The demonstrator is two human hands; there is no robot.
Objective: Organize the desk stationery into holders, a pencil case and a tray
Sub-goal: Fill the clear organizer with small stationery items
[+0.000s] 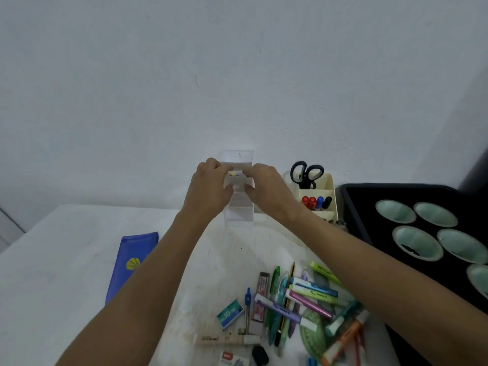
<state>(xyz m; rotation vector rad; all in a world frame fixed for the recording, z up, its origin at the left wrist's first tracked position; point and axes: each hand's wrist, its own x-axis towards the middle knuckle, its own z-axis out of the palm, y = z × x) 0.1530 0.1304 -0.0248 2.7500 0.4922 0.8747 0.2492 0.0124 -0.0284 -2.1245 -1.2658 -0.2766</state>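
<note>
Bare table (pixel 66 260) left; stationery pile (pixel 295 305) near, black tray (pixel 351 207) right.

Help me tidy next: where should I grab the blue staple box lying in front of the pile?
Pinch the blue staple box across its two long sides, from above. It lies flat on the table, its left side clear; the compass lies close on its right.

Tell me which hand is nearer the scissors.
Right. The right hand is just left of the scissors in the cream holder; the left hand is farther left.
</note>
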